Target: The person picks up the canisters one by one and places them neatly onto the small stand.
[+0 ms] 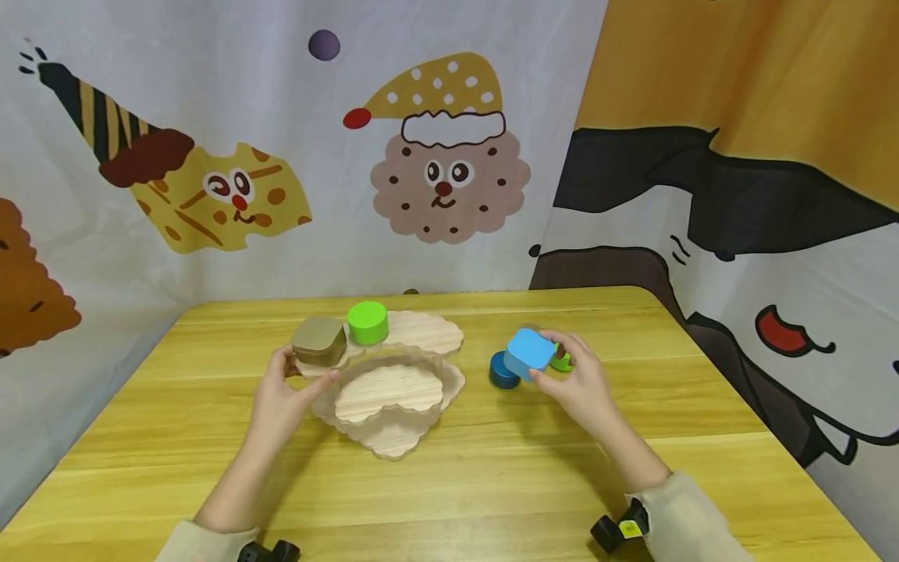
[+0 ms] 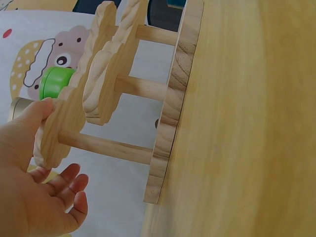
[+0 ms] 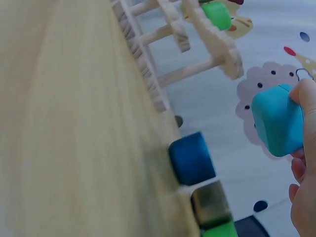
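A tiered wooden stand (image 1: 424, 332) with scalloped shelves stands left of the table's middle. My left hand (image 1: 281, 394) pinches the left end of its top shelf, thumb above and index finger below in the left wrist view. On that shelf sit a gold rounded-square tin (image 1: 319, 341), close by the thumb, and a round green tin (image 1: 368, 323). My right hand (image 1: 579, 382) grips a light blue rounded-square tin (image 3: 277, 121) between thumb and fingers, raised above the table. Below it stands a round dark blue tin (image 1: 502, 371).
Beside the dark blue tin, the right wrist view shows a brownish-gold tin (image 3: 211, 201) and a green one (image 3: 220, 230), mostly hidden by the right hand in the head view. A cartoon-printed curtain (image 1: 449, 265) hangs behind the wooden table (image 1: 492, 476).
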A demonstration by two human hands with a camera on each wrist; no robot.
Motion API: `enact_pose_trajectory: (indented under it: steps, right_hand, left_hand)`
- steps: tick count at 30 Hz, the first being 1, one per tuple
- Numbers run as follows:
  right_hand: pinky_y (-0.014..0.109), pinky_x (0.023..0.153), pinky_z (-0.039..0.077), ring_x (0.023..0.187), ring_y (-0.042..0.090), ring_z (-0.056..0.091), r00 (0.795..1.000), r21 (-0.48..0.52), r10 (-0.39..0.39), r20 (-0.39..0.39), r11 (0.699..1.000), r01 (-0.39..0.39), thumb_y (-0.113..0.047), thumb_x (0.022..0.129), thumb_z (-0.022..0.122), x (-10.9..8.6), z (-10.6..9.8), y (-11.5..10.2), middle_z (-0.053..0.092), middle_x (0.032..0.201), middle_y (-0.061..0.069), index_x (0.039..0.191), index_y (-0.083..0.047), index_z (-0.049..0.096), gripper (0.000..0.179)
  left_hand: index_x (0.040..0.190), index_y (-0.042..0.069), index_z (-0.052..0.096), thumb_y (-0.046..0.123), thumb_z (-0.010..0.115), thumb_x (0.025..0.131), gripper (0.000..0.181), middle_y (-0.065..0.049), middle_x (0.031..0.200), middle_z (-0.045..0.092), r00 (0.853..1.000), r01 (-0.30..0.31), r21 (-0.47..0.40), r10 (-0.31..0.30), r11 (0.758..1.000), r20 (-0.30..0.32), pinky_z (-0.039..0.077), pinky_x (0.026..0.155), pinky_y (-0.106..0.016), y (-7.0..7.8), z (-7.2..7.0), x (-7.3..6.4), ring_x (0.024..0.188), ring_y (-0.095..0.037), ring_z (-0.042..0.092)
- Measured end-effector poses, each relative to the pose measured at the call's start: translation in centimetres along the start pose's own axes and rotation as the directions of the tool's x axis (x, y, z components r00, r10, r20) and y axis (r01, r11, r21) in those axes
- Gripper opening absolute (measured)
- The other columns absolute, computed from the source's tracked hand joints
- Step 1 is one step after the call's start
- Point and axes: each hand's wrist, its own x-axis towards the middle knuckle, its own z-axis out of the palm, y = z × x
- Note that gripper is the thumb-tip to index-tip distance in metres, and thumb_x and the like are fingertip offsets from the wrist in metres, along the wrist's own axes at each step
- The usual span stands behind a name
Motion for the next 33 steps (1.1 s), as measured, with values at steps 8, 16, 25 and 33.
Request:
enact_pose_trajectory:
  steps: [8, 16, 25, 33]
  right_hand:
    - [0.042, 0.074, 0.037, 0.091, 0.019, 0.042, 0.998, 0.076, -0.03, 0.049, 0.997, 0.026, -0.009, 0.074, 0.081, 2.0, 0.6, -2.4, 0.052, 0.101, 0.005, 0.122, -0.007, 0.06, 0.052]
    - [0.039, 0.073, 0.032, 0.09, 0.022, 0.041, 0.991, 0.114, -0.078, 0.106, 0.991, 0.065, -0.008, 0.074, 0.081, 4.1, 1.4, -4.4, 0.051, 0.099, 0.005, 0.123, -0.008, 0.06, 0.053]
    - [0.037, 0.072, 0.033, 0.089, 0.025, 0.044, 0.98, 0.112, -0.134, 0.15, 0.987, 0.118, -0.01, 0.075, 0.081, 6.1, 2.7, -6.3, 0.052, 0.097, 0.006, 0.124, -0.007, 0.06, 0.054]
    - [0.038, 0.072, 0.034, 0.09, 0.025, 0.044, 0.971, 0.166, -0.146, 0.187, 0.979, 0.115, -0.01, 0.076, 0.08, 7.4, 4.4, -7.3, 0.051, 0.098, 0.006, 0.125, -0.008, 0.059, 0.054]
  left_hand:
    - [0.141, 0.0, 0.034, 0.037, 0.078, 0.08, 0.084, -0.019, 0.124, 0.047, 1.0, 0.011, -0.001, -0.011, 1.0, 0.001, 0.026, 0.1, -0.053, 0.0, 0.0, 0.0, 0.116, -0.032, 0.041]
    - [0.141, 0.0, 0.033, 0.038, 0.078, 0.08, 0.085, -0.019, 0.125, 0.047, 1.0, 0.004, 0.002, -0.004, 1.0, 0.004, 0.025, 0.101, -0.054, -0.1, 0.0, 0.1, 0.116, -0.032, 0.041]
    - [0.142, 0.0, 0.032, 0.04, 0.078, 0.08, 0.086, -0.019, 0.126, 0.047, 1.0, 0.011, 0.006, -0.011, 1.0, 0.013, 0.027, 0.101, -0.053, -0.2, 0.0, 0.0, 0.117, -0.032, 0.041]
    - [0.142, 0.0, 0.032, 0.04, 0.077, 0.08, 0.086, -0.019, 0.125, 0.047, 1.0, 0.005, 0.011, -0.005, 1.0, 0.005, 0.027, 0.1, -0.053, -0.2, 0.1, 0.0, 0.117, -0.032, 0.041]
